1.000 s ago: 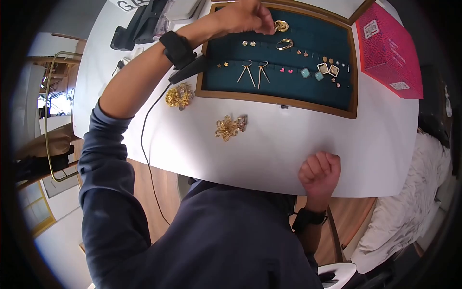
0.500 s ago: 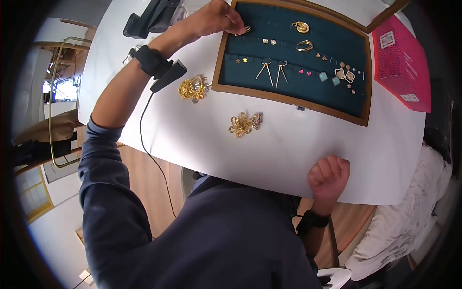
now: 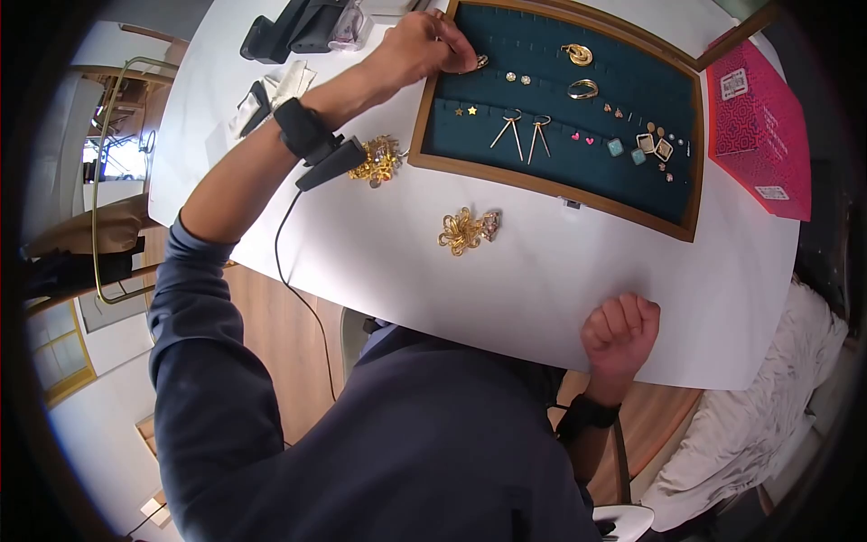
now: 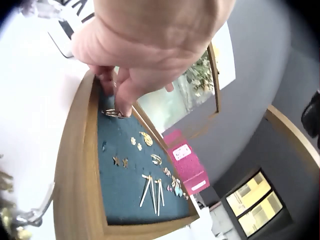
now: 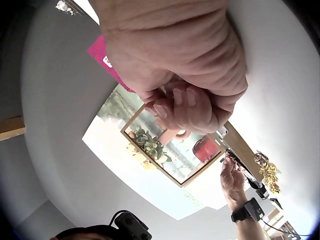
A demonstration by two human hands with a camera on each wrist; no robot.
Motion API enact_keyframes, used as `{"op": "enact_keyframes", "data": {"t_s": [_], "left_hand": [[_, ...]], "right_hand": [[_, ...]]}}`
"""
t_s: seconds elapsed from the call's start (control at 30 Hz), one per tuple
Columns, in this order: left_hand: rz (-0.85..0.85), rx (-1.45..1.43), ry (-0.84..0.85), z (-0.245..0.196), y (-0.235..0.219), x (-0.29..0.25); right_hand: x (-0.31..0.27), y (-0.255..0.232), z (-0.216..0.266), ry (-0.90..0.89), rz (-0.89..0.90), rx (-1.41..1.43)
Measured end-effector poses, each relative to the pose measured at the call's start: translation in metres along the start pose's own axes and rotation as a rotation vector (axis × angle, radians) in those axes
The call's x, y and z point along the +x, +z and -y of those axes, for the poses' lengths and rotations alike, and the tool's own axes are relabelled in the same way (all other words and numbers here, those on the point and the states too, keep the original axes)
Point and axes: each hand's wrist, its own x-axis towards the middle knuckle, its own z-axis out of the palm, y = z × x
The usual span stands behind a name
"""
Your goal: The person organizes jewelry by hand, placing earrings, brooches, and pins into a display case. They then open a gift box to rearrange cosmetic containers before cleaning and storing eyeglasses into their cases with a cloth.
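At the upper left corner of the wooden jewellery case (image 3: 551,188), my left hand (image 3: 420,54) pinches a small gold earring (image 3: 481,62) against the dark green lining. In the left wrist view, thumb and fingertips meet at this gold earring (image 4: 114,114). Pairs of earrings lie in rows, among them white flower-like studs (image 3: 518,79), star studs (image 3: 471,111) and long bar earrings (image 3: 539,135); two larger gold pieces (image 3: 576,54) sit to the right. My right hand (image 3: 621,334) rests by the table's front edge, its fingers curled in; nothing shows in it.
A gold flower-shaped piece (image 3: 461,231) lies in front of the case, and a gold cluster (image 3: 377,163) lies left of it. The raised lid (image 3: 736,34) and a pink box (image 3: 759,126) stand at the right. A cable (image 3: 280,244) hangs from my left wrist.
My left hand has moved left, from beside the round gold earring to the case's left end, where a gold earring now shows at its fingertips. The head view has shifted; my right hand keeps its curl.
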Motion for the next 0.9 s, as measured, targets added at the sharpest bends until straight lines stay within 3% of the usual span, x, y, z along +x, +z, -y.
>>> {"op": "enact_keyframes", "data": {"t_s": [0.1,0.2,0.3,0.4,0.53,0.63,0.77,0.87,0.9], "left_hand": [[-0.009,0.028,0.083,0.008,-0.006,-0.001],[-0.022,0.061,0.009,-0.002,-0.004,-0.004],[-0.067,0.386,0.055,-0.018,0.005,-0.006],[0.058,-0.109,0.094,0.021,-0.025,0.014],[-0.033,0.185,-0.031,-0.043,-0.023,0.033],[0.091,0.278,0.133,-0.071,-0.02,0.05],[0.28,0.23,0.305,-0.1,0.026,0.083],[0.33,0.464,0.332,-0.13,0.051,0.079],[0.306,0.527,0.411,-0.122,0.058,0.085]], "right_hand": [[0.0,0.001,0.0,0.0,0.002,-0.001],[0.0,0.001,0.0,-0.003,0.004,-0.003],[0.0,0.0,0.0,-0.001,0.01,-0.002],[0.0,0.0,0.0,0.004,0.017,0.01],[0.0,0.002,0.001,0.006,-0.001,0.007],[0.0,0.003,0.0,0.006,-0.003,0.013],[-0.002,-0.002,0.0,0.012,-0.002,0.003],[-0.001,-0.001,0.0,0.005,0.004,-0.017],[0.0,0.0,-0.001,0.002,0.017,-0.026]]}}
